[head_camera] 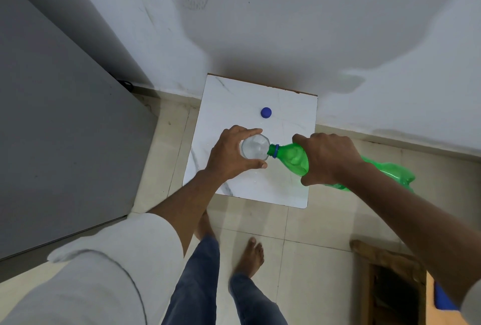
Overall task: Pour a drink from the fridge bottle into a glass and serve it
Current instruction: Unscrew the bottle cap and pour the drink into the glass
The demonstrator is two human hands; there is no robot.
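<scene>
A clear glass stands on the small white marble-top table, with clear liquid visible inside. My left hand is wrapped around the glass from the left. My right hand grips a green plastic bottle around its upper body. The bottle lies tipped almost level, its uncapped mouth touching the right rim of the glass. Its base sticks out past my right wrist. The blue bottle cap lies on the table, behind the glass.
A grey fridge side rises on the left, close to the table. White walls stand behind the table. My bare feet are on the tiled floor in front. A wooden piece of furniture sits at the lower right.
</scene>
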